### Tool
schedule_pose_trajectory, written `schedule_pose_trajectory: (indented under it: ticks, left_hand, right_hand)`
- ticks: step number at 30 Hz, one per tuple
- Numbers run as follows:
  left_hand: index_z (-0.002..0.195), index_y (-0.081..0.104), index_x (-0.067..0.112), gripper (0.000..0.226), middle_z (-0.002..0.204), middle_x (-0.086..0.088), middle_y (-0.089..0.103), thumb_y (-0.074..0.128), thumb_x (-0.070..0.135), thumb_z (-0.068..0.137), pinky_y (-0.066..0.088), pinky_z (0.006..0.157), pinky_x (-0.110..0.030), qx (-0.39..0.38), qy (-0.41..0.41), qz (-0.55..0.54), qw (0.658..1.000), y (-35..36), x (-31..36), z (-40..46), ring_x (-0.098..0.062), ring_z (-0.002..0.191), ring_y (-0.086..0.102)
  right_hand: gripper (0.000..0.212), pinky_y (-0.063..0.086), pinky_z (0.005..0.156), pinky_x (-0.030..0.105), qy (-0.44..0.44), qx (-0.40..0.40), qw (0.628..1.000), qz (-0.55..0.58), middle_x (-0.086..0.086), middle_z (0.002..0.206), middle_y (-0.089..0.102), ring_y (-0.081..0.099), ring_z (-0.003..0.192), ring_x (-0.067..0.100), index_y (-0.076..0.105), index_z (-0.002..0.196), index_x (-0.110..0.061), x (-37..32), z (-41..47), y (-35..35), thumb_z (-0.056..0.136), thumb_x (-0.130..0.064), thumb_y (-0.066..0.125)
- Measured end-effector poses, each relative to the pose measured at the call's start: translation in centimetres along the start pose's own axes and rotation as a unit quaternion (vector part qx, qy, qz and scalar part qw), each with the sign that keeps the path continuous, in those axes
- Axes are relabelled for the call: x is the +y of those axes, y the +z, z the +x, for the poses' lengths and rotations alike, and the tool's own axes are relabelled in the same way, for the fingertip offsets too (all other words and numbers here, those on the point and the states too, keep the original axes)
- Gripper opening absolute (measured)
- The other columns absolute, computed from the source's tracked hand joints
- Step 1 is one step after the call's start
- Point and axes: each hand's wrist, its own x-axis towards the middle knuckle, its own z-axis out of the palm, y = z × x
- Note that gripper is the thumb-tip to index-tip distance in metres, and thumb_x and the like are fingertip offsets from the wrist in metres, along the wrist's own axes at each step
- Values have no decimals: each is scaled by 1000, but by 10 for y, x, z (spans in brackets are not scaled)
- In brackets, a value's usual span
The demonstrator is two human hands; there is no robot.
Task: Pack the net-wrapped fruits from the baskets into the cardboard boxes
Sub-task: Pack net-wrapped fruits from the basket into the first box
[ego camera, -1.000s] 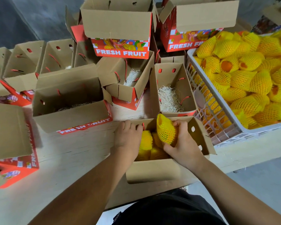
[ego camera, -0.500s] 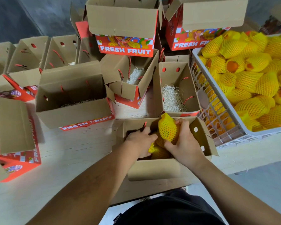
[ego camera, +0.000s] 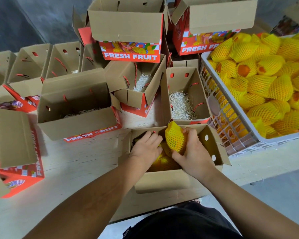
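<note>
Pale wooden table (ego camera: 79, 163) runs across the scene, crowded with open cardboard boxes; grey floor shows at the far left and near right. At the near edge sits the box being filled (ego camera: 162, 180), flaps open, with several net-wrapped fruits (ego camera: 164, 163) already lying in its bottom. The right hand (ego camera: 195, 152) has its grip curled round one more net-wrapped fruit (ego camera: 175, 138), held upright at the far side of that box, its tip poking above the rim. The left hand (ego camera: 145, 147) reaches into the same box, fingers bent down onto the fruits inside; whether it pinches one or only presses on them cannot be told.

On the right, a white plastic basket (ego camera: 231, 135) is heaped with yellow netted fruit, so plenty remains to pack. Just beyond the near box, an empty box (ego camera: 185, 99) holds only shredded straw padding, as does a tilted box (ego camera: 141, 87) to its left and a larger box (ego camera: 78, 104) further left. More boxes stand at the far left and stacked at the back. By my judgement the job is early: one box partly filled, the rest untouched.
</note>
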Motion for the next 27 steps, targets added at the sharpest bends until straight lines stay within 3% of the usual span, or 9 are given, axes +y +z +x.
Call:
schedule_pose_trajectory:
  ticks: [3, 6, 8, 10, 14, 16, 18, 22, 27]
  left_hand:
    - [140, 47, 19, 44, 147, -11, 38, 54, 28, 98, 25, 114, -46, 66, -26, -44, 996, -7, -8, -3, -34, 136, 36]
    - [126, 56, 22, 63, 130, -3, 52, 76, 53, 76, 37, 98, -44, 125, -52, -70, 988, -22, -18, -13, -31, 120, 49]
    - [121, 61, 27, 54, 121, -1, 54, 80, 46, 74, 38, 90, -44, 174, -120, -137, 968, -24, -20, -27, -30, 112, 52]
    - [118, 63, 29, 46, 117, -1, 53, 81, 32, 75, 37, 86, -43, 201, -217, -209, 932, -19, -20, -43, -30, 109, 50]
    - [123, 60, 31, 35, 124, -1, 51, 71, 30, 89, 29, 86, -38, 193, -339, -307, 868, 2, -23, -63, -28, 116, 45]
    - [128, 58, 31, 36, 130, -2, 50, 68, 29, 94, 29, 90, -36, 190, -405, -400, 800, 6, -22, -65, -28, 120, 44]
    - [133, 56, 28, 40, 134, -4, 49, 68, 23, 96, 34, 92, -33, 179, -401, -473, 764, 11, -16, -63, -27, 121, 46]
    - [133, 58, 22, 38, 129, -9, 51, 61, 7, 99, 42, 90, -32, 209, -395, -497, 744, 12, -6, -59, -25, 114, 51]
    - [119, 68, 23, 21, 122, -7, 52, 65, 23, 98, 35, 87, -32, 244, -398, -412, 782, 4, -1, -59, -28, 112, 48]
  right_hand:
    - [66, 53, 84, 43, -2, -4, 1000, -6, -1, 113, 59, 61, 105, 25, 31, 124, -33, -1, -1, 1, 77, -37, 76]
    - [66, 50, 81, 38, 10, 1, 1000, 17, -1, 111, 58, 61, 102, 24, 31, 123, -34, 1, 0, -2, 78, -34, 79]
    - [67, 49, 80, 37, 12, 0, 999, 35, -2, 111, 57, 60, 101, 23, 32, 123, -34, 1, 0, -4, 77, -32, 80]
    - [68, 49, 83, 39, 8, -14, 999, 49, -2, 112, 56, 58, 103, 21, 32, 124, -34, 0, -1, -6, 77, -31, 80]
    - [67, 45, 84, 32, -75, -82, 992, 59, -4, 119, 50, 55, 108, 19, 35, 126, -34, -8, -3, -13, 75, -25, 78]
    - [66, 45, 87, 26, -117, -166, 978, 53, -8, 126, 38, 51, 113, 15, 37, 126, -37, -17, 3, -15, 73, -26, 76]
    - [65, 46, 91, 25, -109, -296, 949, 14, -11, 124, 31, 47, 112, 12, 39, 127, -43, -29, 15, -12, 75, -28, 75]
    - [62, 38, 101, 24, -73, -456, 885, -58, -8, 138, 44, 46, 123, 13, 49, 143, -37, -46, 46, 6, 88, -24, 76]
    - [63, 39, 102, 24, -108, -475, 863, -138, 2, 145, 53, 50, 131, 22, 49, 148, -29, -52, 58, 35, 91, -30, 76]
